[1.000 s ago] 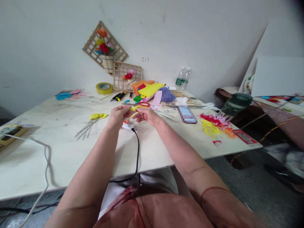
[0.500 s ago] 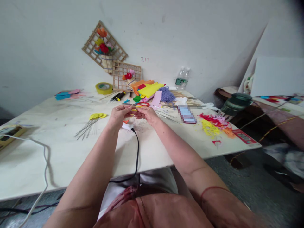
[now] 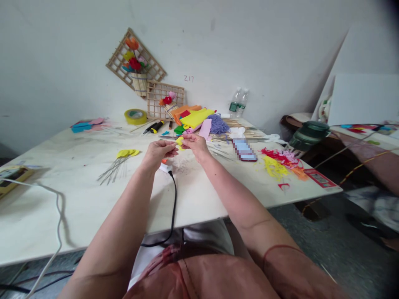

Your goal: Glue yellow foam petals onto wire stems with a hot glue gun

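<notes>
Over the middle of the table, a small yellow petal-shaped piece [image 3: 179,142] is between my two hands. My left hand [image 3: 158,153] is closed in a pinch at its left edge. From the other side, my right hand [image 3: 197,146] pinches the same piece between thumb and fingers. Whether a wire is attached to it cannot be seen. Below my hands lies a white device with a black cord [image 3: 166,167], an orange scrap at its top. Left of my left hand, several yellow petals on thin wires [image 3: 127,153] rest on the table.
Behind my hands are coloured felt sheets [image 3: 196,118], purple yarn [image 3: 219,124] and a utility knife [image 3: 156,127]. A phone [image 3: 245,149] and shredded yellow strips [image 3: 274,167] lie to the right. A green-lidded jar [image 3: 311,136] stands near the right edge. Yellow tape [image 3: 135,117] is back left.
My right hand has lifted and turned slightly, and its fingers now show the yellow piece more fully. My hands are a little further apart. The red scissor handles are now hidden.
</notes>
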